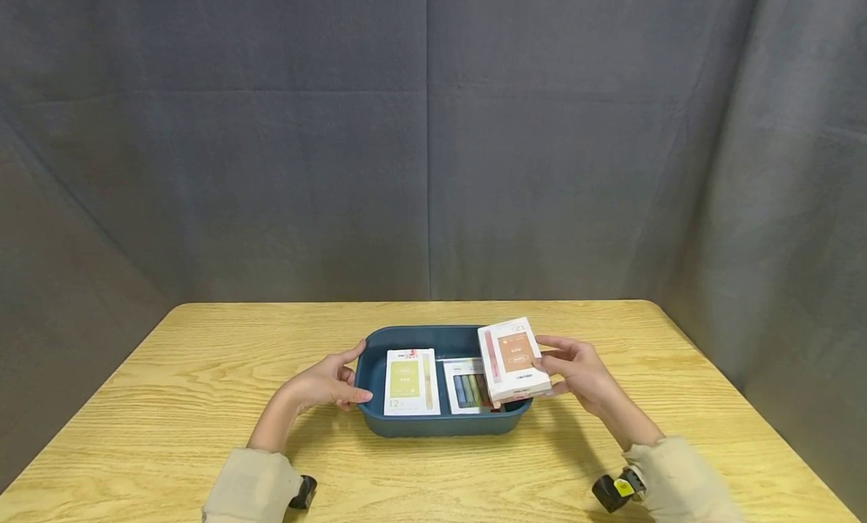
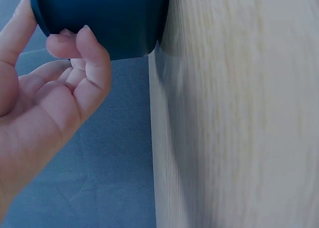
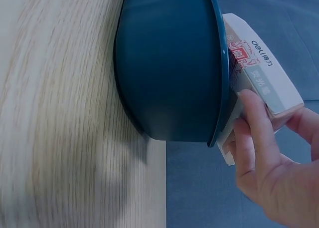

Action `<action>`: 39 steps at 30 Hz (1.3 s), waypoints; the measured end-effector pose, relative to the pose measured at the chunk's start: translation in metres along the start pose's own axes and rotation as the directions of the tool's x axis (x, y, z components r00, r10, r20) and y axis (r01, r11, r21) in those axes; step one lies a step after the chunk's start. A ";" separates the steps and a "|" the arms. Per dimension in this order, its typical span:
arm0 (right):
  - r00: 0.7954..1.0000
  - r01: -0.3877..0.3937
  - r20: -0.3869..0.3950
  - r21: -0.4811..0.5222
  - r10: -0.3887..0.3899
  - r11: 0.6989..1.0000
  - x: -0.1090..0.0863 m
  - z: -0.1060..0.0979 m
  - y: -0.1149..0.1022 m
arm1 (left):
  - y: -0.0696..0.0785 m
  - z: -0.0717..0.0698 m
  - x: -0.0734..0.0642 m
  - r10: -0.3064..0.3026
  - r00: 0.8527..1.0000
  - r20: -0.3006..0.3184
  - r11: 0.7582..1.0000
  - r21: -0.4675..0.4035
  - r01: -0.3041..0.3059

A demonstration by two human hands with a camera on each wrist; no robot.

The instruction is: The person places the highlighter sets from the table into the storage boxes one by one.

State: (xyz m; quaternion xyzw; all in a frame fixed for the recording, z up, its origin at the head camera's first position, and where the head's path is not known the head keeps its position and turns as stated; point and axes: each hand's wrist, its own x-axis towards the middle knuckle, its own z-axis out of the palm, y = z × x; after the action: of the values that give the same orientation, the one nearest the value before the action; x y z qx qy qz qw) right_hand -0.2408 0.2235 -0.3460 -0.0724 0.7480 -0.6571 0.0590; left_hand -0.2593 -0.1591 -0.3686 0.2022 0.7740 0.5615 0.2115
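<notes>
A dark blue plastic bin [image 1: 443, 427] with a divider stands on the table. My left hand [image 1: 330, 378] holds its left end, thumb over the rim and bent fingers against the outer wall [image 2: 114, 18]. My right hand [image 1: 581, 372] pinches a white highlighter box [image 1: 513, 355] with an orange label, tilted above the bin's right end. In the right wrist view, the highlighter box [image 3: 266, 71] shows printed lettering beside the bin's rim. A white box with a yellow-green label [image 1: 405, 380] lies in the left part. A windowed box [image 1: 464, 387] lies on the right, partly hidden by the highlighter box.
The wood-grain table [image 1: 257, 350] extends around the bin on every side. Grey curtains [image 1: 305, 169] hang behind it and at both sides. Black wrist devices [image 1: 612, 493] sit at the cuffs of both beige sleeves.
</notes>
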 end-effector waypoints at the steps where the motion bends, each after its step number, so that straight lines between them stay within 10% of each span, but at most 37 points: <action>1: 1.000 0.002 0.000 -0.006 -0.002 1.000 0.000 0.001 0.000 | 0.000 0.000 0.000 0.000 1.000 -0.001 1.000 -0.001 0.000; 39: 0.999 0.032 -0.017 -0.162 -0.035 0.986 0.008 0.035 -0.002 | -0.003 -0.001 0.002 -0.007 1.000 0.003 1.000 0.001 0.007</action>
State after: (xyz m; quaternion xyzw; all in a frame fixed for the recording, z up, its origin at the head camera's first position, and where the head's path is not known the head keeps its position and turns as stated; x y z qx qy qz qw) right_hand -0.2426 0.1879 -0.3485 -0.0827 0.7981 -0.5958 0.0344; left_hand -0.2619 -0.1595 -0.3715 0.2002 0.7747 0.5601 0.2146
